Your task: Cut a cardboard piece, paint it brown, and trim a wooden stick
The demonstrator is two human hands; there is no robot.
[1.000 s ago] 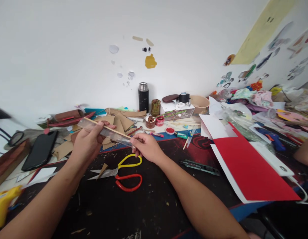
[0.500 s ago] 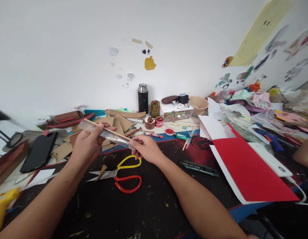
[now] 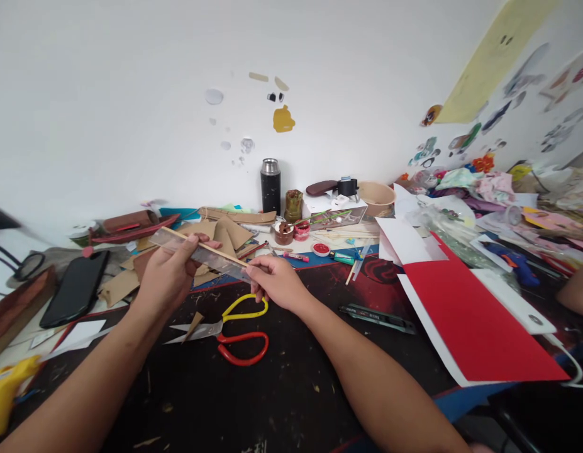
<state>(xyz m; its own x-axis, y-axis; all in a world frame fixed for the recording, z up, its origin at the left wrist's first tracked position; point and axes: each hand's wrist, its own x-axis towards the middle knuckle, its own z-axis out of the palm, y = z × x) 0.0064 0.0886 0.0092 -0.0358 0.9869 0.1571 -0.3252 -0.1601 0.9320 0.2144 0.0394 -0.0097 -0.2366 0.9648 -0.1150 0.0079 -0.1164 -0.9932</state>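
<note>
A thin wooden stick (image 3: 220,253) lies along the edge of a clear plastic strip (image 3: 218,262), both held above the black mat. Around their left part my left hand (image 3: 175,261) is closed, thumb on top. My right hand (image 3: 275,280) pinches the right end between thumb and fingers. Below them on the mat rest scissors (image 3: 209,330) with one yellow and one red handle, blades spread and pointing left. A small brown paper scrap (image 3: 192,326) lies across the blades.
A utility knife (image 3: 378,318) and red sheet (image 3: 480,314) lie to the right. A black phone (image 3: 75,289) and yellow tool (image 3: 8,387) are at left. Behind stand a black flask (image 3: 271,189), jars and a bowl (image 3: 376,196). Another person's arm (image 3: 577,289) shows at the right edge.
The clear strip has tilted slightly in my hands, and its glare has faded. Both hands keep their hold in nearly the same place.
</note>
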